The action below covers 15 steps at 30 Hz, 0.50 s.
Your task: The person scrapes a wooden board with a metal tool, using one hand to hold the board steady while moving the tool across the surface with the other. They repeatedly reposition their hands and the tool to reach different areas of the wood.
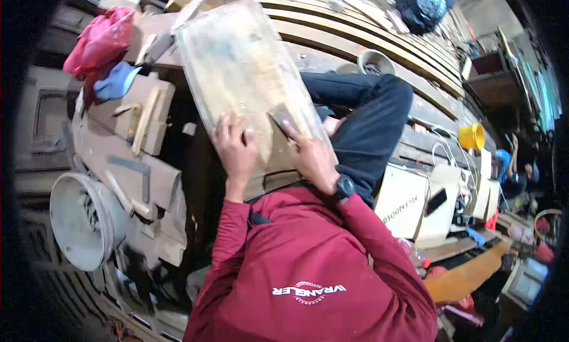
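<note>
Beside the bent right leg, the wooden board is steadied by the left hand, its fingers spread, unclenched. The flat block, grasped by the right hand, is best kept level under even pressure. Leftward space is crowded by a bucket and a square.

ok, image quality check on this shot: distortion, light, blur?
Head view: strong wide-angle bend, slats curve, corners black. Head view: board pale, gap left of it in deep shadow. Head view: generally soft, block at the right hand's fingers lacks crisp edges; shirt lettering readable, upside down.
</note>
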{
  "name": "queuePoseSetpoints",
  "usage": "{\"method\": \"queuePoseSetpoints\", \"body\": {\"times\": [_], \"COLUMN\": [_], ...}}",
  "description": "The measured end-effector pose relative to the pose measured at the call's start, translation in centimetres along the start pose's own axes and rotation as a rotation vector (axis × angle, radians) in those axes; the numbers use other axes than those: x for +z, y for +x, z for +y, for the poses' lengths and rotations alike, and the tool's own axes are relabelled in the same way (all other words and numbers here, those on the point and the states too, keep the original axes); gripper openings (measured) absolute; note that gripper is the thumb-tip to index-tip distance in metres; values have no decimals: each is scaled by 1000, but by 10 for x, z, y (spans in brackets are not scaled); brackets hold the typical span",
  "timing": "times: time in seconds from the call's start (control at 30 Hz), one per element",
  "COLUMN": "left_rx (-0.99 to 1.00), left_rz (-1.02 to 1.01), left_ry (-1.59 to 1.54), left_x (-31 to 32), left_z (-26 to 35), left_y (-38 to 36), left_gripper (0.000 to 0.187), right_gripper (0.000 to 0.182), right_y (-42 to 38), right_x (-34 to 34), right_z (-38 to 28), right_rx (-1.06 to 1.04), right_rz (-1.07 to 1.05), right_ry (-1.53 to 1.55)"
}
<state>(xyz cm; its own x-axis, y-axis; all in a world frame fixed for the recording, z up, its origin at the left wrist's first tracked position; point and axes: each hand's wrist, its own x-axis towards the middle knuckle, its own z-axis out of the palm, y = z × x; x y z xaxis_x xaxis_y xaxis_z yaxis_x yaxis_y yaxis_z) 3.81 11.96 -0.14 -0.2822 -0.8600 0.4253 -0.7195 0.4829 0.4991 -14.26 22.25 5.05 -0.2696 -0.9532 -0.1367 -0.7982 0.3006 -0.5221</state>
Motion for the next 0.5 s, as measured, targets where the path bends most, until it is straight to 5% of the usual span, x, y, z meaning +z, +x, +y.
{"method": "queuePoseSetpoints", "body": {"times": [0.23, 0.5], "left_rx": [13, 73], "left_rz": [-34, -26], "left_ry": [29, 69], "left_x": [0, 5], "left_z": [3, -6], "left_y": [0, -2], "left_gripper": [37, 36], "right_gripper": [63, 61], "right_y": [50, -20], "right_x": [26, 15], "right_z": [5, 22], "right_rx": [-94, -20], "right_rz": [123, 16], "right_ry": [9, 74]}}
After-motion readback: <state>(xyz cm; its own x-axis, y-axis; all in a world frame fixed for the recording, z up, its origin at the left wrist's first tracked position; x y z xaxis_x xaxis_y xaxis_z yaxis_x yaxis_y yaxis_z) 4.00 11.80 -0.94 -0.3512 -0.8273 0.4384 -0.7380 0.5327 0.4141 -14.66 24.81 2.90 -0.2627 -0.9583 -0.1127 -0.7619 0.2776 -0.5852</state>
